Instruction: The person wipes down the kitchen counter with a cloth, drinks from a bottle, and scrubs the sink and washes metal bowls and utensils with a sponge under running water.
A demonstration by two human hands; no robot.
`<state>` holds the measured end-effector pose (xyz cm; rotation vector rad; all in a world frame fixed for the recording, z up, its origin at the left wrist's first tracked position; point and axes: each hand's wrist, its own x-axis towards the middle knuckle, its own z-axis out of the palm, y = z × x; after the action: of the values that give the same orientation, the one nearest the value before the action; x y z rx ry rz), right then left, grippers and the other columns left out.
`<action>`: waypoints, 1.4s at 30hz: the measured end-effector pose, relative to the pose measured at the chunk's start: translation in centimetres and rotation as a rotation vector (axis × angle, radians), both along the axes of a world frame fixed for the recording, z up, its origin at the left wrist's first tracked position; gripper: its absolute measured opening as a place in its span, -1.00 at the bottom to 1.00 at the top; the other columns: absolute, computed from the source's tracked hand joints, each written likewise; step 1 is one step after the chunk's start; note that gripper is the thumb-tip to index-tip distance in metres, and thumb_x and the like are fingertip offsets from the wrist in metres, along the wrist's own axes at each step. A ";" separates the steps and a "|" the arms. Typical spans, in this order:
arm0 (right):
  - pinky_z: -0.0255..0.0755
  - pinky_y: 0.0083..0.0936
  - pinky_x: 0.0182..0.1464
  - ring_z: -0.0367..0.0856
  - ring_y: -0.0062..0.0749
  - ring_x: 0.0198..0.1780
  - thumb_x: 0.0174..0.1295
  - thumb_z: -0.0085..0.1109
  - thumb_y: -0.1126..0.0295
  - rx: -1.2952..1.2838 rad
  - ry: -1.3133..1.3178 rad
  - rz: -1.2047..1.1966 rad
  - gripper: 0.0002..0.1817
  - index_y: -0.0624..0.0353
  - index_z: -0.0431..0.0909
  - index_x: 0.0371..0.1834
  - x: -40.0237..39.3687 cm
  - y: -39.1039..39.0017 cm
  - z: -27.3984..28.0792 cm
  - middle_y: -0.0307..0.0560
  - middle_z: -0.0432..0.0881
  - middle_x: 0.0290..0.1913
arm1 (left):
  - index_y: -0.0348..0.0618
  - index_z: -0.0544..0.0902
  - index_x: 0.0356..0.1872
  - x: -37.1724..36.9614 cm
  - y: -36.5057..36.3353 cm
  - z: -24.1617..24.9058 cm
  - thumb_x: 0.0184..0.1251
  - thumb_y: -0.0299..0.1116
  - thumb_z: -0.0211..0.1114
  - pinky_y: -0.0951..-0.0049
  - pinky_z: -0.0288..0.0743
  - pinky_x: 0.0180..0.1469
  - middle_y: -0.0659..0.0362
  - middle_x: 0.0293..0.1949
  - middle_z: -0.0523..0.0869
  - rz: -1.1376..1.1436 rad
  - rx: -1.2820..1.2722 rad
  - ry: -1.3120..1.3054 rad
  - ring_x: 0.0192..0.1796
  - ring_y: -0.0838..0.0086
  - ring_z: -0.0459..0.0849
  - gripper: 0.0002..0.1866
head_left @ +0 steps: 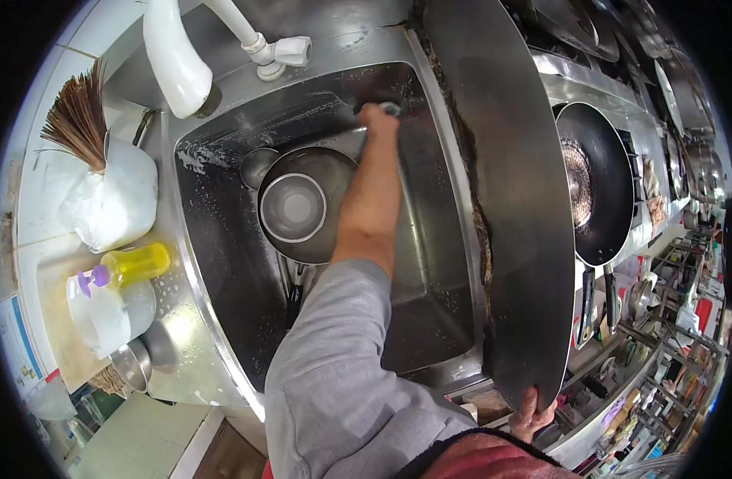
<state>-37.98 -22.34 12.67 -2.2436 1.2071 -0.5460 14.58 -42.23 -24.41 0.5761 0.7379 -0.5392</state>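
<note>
"What did the left hand have?"

"Its fingers were curled around a small grey thing, blurred, low in the sink near the far right corner. I couldn't tell whether it touched the wall."

"And the right hand?"

"Bent closed over the near end of the metal panel, which stood along the sink's right side."

"What lay closest to the left arm?"

"A wide pan, partly behind the forearm, with a bowl sitting inside it. A smaller bowl was just beside the pan, at its far left."

"Farther out?"

"A white tap at the back. On the left, a bottle of yellow liquid with a purple top, tilted, and past it a bundle of brown bristles poking out of a white bag. Beyond the panel, a black frying pan was on the stove side."

"Any writing?"

"A sheet with a blue strip, at the far left. Its print was too small to read, and I couldn't make out a brand on the bottle."
</note>
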 end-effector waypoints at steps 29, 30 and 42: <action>0.38 -0.44 -0.24 0.54 -0.26 -0.27 0.23 0.00 0.30 -0.004 -0.113 -0.092 -0.62 0.47 0.45 -0.09 1.7 -0.1 -0.3 0.10 0.58 -0.21 | -0.58 -0.09 0.22 5.7 19.4 17.0 0.14 -0.56 -0.07 0.16 0.25 0.19 -0.50 0.03 0.32 0.205 1.219 -0.635 0.13 -0.12 0.38 -0.37; 0.38 -0.44 -0.24 0.54 -0.26 -0.27 0.23 0.00 0.30 -0.011 -0.105 -0.094 -0.62 0.47 0.45 -0.09 1.7 -0.1 -0.4 0.10 0.58 -0.21 | -0.57 -0.08 0.22 6.0 19.0 15.7 0.14 -0.57 -0.06 0.12 0.28 0.17 -0.52 0.00 0.33 0.202 1.308 -0.647 0.09 -0.16 0.40 -0.37; 0.37 -0.41 -0.25 0.54 -0.21 -0.30 0.20 0.04 0.28 -0.047 -0.097 -0.124 -0.64 0.44 0.50 -0.18 1.6 0.3 -0.1 0.11 0.58 -0.26 | -0.37 0.39 0.03 3.1 36.2 1.9 0.09 -0.43 0.05 0.15 0.35 0.06 -0.24 0.01 0.46 -0.580 1.572 -0.792 0.03 -0.08 0.45 -0.58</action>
<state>-36.38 -22.01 12.58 -2.1642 1.3022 -0.7301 17.73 -6.06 -22.53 2.3494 0.0597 -0.0941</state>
